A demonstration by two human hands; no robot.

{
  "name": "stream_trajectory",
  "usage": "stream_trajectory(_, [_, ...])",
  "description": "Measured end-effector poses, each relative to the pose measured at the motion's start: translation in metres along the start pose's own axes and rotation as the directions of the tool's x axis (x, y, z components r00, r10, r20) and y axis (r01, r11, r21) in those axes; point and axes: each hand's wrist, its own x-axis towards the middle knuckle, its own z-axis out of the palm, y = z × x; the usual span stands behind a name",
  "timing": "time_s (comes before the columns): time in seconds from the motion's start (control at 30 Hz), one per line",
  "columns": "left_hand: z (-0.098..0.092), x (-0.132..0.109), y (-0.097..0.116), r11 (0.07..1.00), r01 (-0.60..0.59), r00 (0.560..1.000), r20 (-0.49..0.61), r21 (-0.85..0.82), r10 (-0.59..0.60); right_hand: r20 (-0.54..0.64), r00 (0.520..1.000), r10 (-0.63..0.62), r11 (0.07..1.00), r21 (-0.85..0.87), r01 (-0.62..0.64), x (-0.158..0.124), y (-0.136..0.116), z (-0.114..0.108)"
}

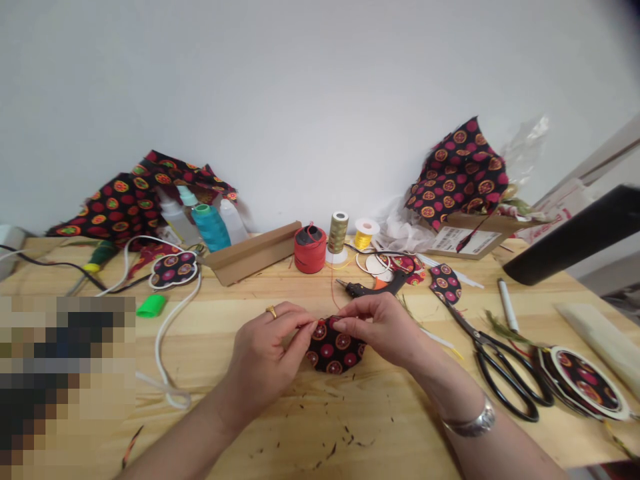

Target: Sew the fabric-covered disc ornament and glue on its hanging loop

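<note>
A small rounded piece covered in black fabric with red and orange circles (334, 350) sits on the wooden table (310, 427) between both hands. My left hand (267, 353), with a ring on one finger, pinches its upper left edge. My right hand (383, 328), with a silver bracelet at the wrist, pinches the top edge from the right. A thin red thread (333, 293) runs from the piece up toward a red spool (309, 249).
Black scissors (493, 360) and a fabric-covered disc (583, 380) lie to the right. A glue gun (373, 287), thread spools (339, 235), bottles (210, 225), a cardboard box (470, 233), patterned cloth (135, 193) and a white cord (167, 333) surround the work spot.
</note>
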Motion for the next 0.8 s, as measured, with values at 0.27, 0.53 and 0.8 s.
stream_trajectory(0.27, [0.0006, -0.0020, 0.0048, 0.970, 0.229, 0.973, 0.061, -0.080, -0.225, -0.005, 1.000, -0.019, 0.999, -0.030, 0.019, 0.0012, 0.0015, 0.0002])
stream_trajectory(0.53, [-0.0002, 0.0007, 0.0047, 0.946, 0.283, 0.958, 0.079, -0.157, -0.274, -0.037, 0.999, -0.012, 1.000, 0.010, 0.012, 0.0001, 0.0009, 0.0034])
stream_trajectory(0.8, [-0.0040, 0.0013, 0.0060, 0.963, 0.197, 0.980, 0.057, -0.183, -0.190, -0.076, 0.997, 0.014, 0.996, 0.092, -0.007, -0.0028, -0.0070, 0.0098])
